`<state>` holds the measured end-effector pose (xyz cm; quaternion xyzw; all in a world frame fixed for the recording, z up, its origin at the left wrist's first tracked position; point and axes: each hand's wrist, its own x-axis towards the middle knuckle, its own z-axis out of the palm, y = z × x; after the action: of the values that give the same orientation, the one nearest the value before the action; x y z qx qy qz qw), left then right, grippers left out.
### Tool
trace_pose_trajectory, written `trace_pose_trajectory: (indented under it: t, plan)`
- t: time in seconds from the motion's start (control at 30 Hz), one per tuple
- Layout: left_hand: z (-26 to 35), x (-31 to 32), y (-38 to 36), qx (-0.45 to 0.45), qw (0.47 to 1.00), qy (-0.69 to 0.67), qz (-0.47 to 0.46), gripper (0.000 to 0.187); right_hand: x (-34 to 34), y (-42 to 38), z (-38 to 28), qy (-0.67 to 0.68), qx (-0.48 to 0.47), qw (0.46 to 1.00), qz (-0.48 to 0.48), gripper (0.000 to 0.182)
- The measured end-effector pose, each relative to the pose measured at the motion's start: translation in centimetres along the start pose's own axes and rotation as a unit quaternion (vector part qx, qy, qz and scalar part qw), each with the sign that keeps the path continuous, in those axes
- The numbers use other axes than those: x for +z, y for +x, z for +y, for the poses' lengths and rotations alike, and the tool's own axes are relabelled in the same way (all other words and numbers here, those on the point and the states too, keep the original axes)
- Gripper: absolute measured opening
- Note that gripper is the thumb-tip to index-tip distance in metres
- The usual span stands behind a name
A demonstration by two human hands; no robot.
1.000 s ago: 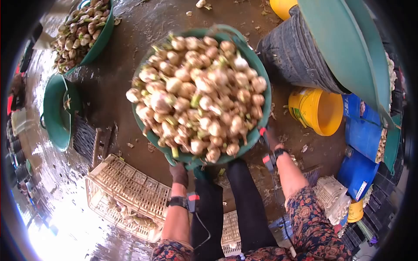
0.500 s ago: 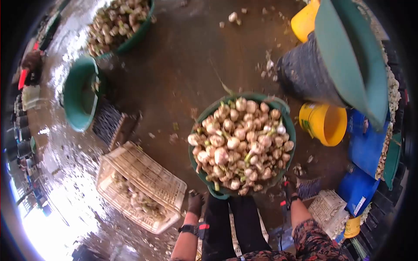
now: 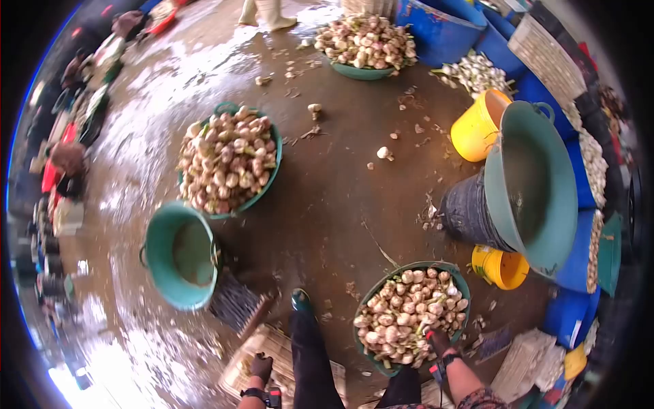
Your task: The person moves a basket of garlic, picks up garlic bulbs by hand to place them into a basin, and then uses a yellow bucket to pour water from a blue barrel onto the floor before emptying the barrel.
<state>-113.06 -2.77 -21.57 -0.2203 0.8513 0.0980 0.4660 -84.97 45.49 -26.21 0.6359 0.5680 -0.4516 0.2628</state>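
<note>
Garlic bulbs (image 3: 402, 313) with short stems fill a round green tub (image 3: 357, 339) by my legs. My right hand (image 3: 438, 341), in a dark glove, lies over the bulbs near its right side. Its fingers are closed, with a small red spot at them; what they hold is too small to name. My left hand (image 3: 261, 367), also dark-gloved, hangs with its fingers partly apart and nothing visible in it. Below it is a pale plastic crate (image 3: 238, 371). My booted foot (image 3: 300, 298) stands forward, left of the tub.
Two more garlic-filled tubs stand ahead, one at left (image 3: 278, 153), one farther off (image 3: 361, 72). A green tub (image 3: 158, 273) is at left. At right are yellow buckets (image 3: 470, 129), a large green tub (image 3: 507, 177) and blue containers (image 3: 436, 37). Loose bulbs (image 3: 385, 154) dot the wet floor (image 3: 327, 218).
My view has lifted and shifted left, showing more floor ahead. My right hand has moved from beside the tub onto the garlic. One leg has come forward; my left hand is over the crate.
</note>
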Motion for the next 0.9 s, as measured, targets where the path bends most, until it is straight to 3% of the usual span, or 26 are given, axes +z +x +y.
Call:
trace_pose_trajectory:
  t: [0.03, 0.07, 0.13, 0.17, 0.23, 0.37, 0.43, 0.5, 0.57, 0.6, 0.63, 0.77, 0.83, 0.9]
  plan:
    - [1.9, -2.4, 0.4, 0.002, 1.0, -0.001, -0.018, 0.052, 2.2, 1.3, -1.1, -0.017, -0.028, 0.999, -0.01, 0.021]
    - [-1.3, -1.4, 5.5, 0.059, 0.998, -0.013, -0.019, 0.05, 3.9, -2.3, -8.6, 0.009, -0.056, 0.998, 0.008, 0.027]
    - [3.1, -5.2, 6.8, 0.019, 0.986, -0.147, -0.077, 0.046, 7.6, -3.3, -15.2, 0.089, 0.053, 0.994, -0.039, 0.045]
    - [5.0, -6.9, 6.7, 0.005, 0.976, -0.194, -0.099, 0.044, 9.2, -2.9, -16.7, 0.054, 0.029, 0.996, -0.06, 0.052]
    - [6.4, -9.2, 9.2, 0.109, 0.983, -0.142, -0.03, 0.046, 11.8, -3.0, -20.4, 0.027, -0.014, 0.999, -0.044, 0.056]
    - [12.7, -13.7, 12.9, 0.188, 0.977, -0.103, 0.004, 0.049, 12.8, -3.7, -25.6, 0.004, -0.003, 1.0, -0.012, 0.054]
    - [18.9, -17.2, 12.8, 0.207, 0.972, -0.1, -0.05, 0.051, 12.1, -2.9, -26.8, -0.011, -0.025, 0.999, 0.027, 0.055]
    - [23.3, -17.3, 15.7, 0.283, 0.955, -0.077, -0.038, 0.053, 10.7, -1.5, -28.8, -0.06, -0.045, 0.996, 0.046, 0.058]
    - [28.8, -17.9, 17.2, 0.334, 0.94, -0.055, -0.033, 0.054, 8.9, -1.5, -32.8, -0.004, -0.015, 0.998, 0.058, 0.063]
    - [31.7, -18.2, 17.7, 0.375, 0.926, -0.041, -0.018, 0.056, 8.8, 2.7, -30.9, -0.056, -0.064, 0.992, 0.098, 0.068]
    - [34.4, -18.3, 18.2, 0.379, 0.924, -0.038, -0.018, 0.056, 8.2, 4.7, -31.8, -0.071, -0.042, 0.991, 0.104, 0.071]
    - [48.2, -19.9, 19.6, 0.402, 0.915, -0.009, -0.022, 0.061, 5.0, 9.1, -45.2, 0.036, 0.0, 0.997, 0.072, 0.077]
    - [56.1, -21.2, 21.1, 0.364, 0.93, 0.034, -0.031, 0.064, 5.2, 15.3, -49.7, 0.077, 0.037, 0.995, 0.046, 0.08]
    - [62.9, -19.5, 27.6, 0.381, 0.921, 0.077, 0.006, 0.071, 5.5, 24.3, -52.8, 0.174, 0.042, 0.983, 0.046, 0.09]
